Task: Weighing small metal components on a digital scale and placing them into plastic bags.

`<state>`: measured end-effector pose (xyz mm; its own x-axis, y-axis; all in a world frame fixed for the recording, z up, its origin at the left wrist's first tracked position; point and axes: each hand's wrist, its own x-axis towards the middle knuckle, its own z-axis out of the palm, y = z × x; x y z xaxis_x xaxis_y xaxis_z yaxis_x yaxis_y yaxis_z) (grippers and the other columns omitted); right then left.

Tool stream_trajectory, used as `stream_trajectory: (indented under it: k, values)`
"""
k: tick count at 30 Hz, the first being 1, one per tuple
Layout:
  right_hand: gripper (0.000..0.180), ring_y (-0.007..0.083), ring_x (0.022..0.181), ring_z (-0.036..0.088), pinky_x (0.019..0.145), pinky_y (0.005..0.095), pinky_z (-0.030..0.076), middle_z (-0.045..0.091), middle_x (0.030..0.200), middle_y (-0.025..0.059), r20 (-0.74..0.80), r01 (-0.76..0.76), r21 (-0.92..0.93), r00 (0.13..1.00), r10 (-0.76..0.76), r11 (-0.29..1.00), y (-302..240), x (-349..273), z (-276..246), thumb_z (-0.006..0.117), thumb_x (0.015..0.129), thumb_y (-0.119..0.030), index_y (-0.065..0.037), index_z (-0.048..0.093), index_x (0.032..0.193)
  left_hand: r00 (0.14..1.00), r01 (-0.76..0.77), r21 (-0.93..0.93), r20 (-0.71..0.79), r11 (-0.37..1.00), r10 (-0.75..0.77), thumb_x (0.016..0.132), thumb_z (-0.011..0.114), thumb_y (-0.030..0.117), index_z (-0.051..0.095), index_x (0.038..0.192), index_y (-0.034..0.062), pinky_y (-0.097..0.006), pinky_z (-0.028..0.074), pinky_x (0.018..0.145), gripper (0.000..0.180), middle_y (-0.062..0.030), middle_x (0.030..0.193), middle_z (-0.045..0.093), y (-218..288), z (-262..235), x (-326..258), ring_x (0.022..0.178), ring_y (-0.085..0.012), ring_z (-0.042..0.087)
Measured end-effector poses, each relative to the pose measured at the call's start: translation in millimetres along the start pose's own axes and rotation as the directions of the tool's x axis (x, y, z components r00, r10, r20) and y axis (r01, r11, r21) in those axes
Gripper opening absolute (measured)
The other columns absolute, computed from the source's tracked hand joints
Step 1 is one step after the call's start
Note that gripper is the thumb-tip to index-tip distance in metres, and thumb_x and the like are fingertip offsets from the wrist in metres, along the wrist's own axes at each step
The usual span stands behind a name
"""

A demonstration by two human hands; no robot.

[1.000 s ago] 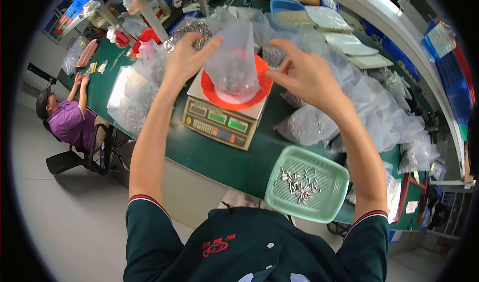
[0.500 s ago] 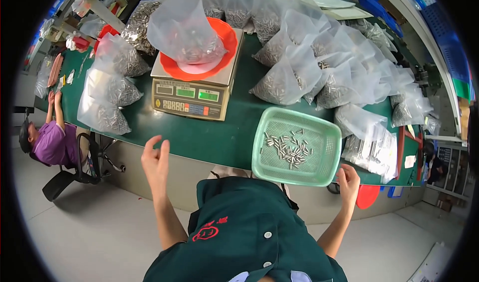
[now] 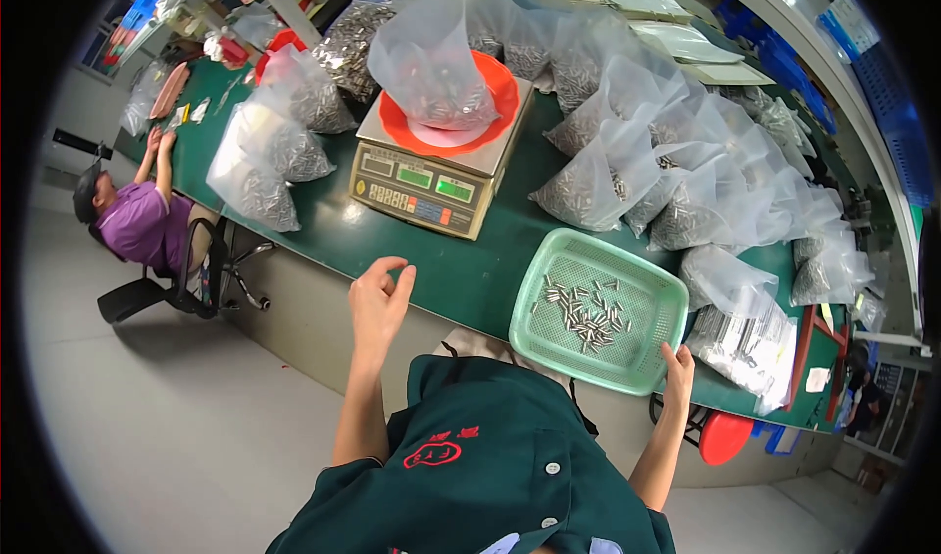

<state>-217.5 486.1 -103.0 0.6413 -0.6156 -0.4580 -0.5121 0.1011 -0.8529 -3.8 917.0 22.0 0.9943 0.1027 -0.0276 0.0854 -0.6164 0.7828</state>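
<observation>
My left hand (image 3: 380, 299) is up at the near edge of the desk (image 3: 461, 275), fingers loosely curled, thumb apart, holding nothing. It hangs just in front of the desk edge; can't tell if the fingertips touch it. My right hand (image 3: 677, 376) is at the near right corner of the green mesh tray (image 3: 549, 350), fingers against the tray rim. Whether they actually grip it, can't tell.

The tray sits on the desk's near edge, right of centre, overhanging a bit toward me. Inside it: a loose scatter of small metal pins (image 3: 585, 311), mostly mid-tray.

Far left of the tray, straight beyond my left hand: a weighing scale (image 3: 423, 183) with green displays facing me. On its platform there's an orange dish (image 3: 495, 93), and in the dish a clear bag (image 3: 431, 64) of pins, mouth open and standing up.

Right of the scale and beyond the tray: a heap of filled clear bags (image 3: 676, 162), running to the far right. One flatter bag (image 3: 747, 338) lies just right of the tray, near my right hand. More filled bags (image 3: 265, 152) left of the scale.

Far left, another person in a purple top (image 3: 147, 226) sits on a chair at the same desk, hands on it.
</observation>
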Motion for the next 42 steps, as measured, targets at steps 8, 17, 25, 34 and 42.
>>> stream_trajectory:
  k: [8,17,25,34,42]
  values:
    - [0.037,0.0175,0.080,0.055,0.079,0.0300,0.044,0.058,0.089,0.0058,0.083,-0.134,0.486,0.991,0.106,0.864,-3.6,-11.8,12.9,0.053,0.066,-0.002,0.000,0.054,0.103,1.000,-0.010,0.077,-0.003,0.997,0.011,0.077,0.062,0.017,0.062,0.079,0.0016,-0.029,0.028,0.040,0.015,-0.0053,0.041,0.039,2.8,7.2,-6.2,0.037,-0.0109,0.032]
    - [0.049,0.0227,0.088,0.052,0.073,0.0358,0.046,0.051,0.098,0.0089,-0.114,-0.058,0.685,0.976,0.185,0.726,-26.1,-84.0,64.3,0.054,0.067,-0.019,-0.001,0.048,0.112,0.837,-0.497,0.125,-0.192,0.858,0.513,0.078,0.060,0.010,0.062,0.081,0.0037,-0.030,0.035,0.041,0.007,-0.0066,0.043,0.043,49.9,-10.0,70.9,0.037,-0.0174,0.042]
    - [0.058,0.0253,0.082,0.053,0.066,0.0359,0.046,0.052,0.097,0.0123,-0.336,0.152,0.683,0.934,0.123,0.714,-154.9,-202.2,114.5,0.052,0.064,-0.026,0.000,0.045,0.115,0.510,-0.820,0.095,-0.326,0.565,0.796,0.069,0.061,-0.002,0.059,0.084,-0.0001,-0.034,0.042,0.066,0.015,-0.0102,0.082,0.058,73.1,-66.2,164.9,0.074,-0.0258,0.054]
    - [0.050,0.0227,0.088,0.054,0.073,0.0350,0.046,0.054,0.098,0.0098,-0.557,0.419,0.544,0.828,-0.060,0.727,-318.8,-252.6,201.0,0.052,0.073,-0.037,-0.003,0.052,0.110,0.401,-0.906,0.189,0.094,0.379,0.911,0.066,0.070,0.030,0.052,0.104,0.0006,-0.043,0.028,0.085,0.051,-0.0080,0.091,0.059,93.9,-71.3,226.0,0.104,-0.0231,0.044]
    - [0.042,0.0215,0.090,0.053,0.076,0.0361,0.044,0.055,0.102,0.0090,-0.589,0.592,0.421,0.755,-0.289,0.688,-401.2,-227.5,240.8,0.051,0.075,-0.028,-0.003,0.052,0.108,0.424,-0.899,0.216,0.218,0.380,0.879,0.071,0.061,0.012,0.046,0.108,-0.0068,-0.049,0.026,0.087,0.044,-0.0119,0.087,0.062,76.7,-39.8,229.7,0.109,-0.0275,0.045]
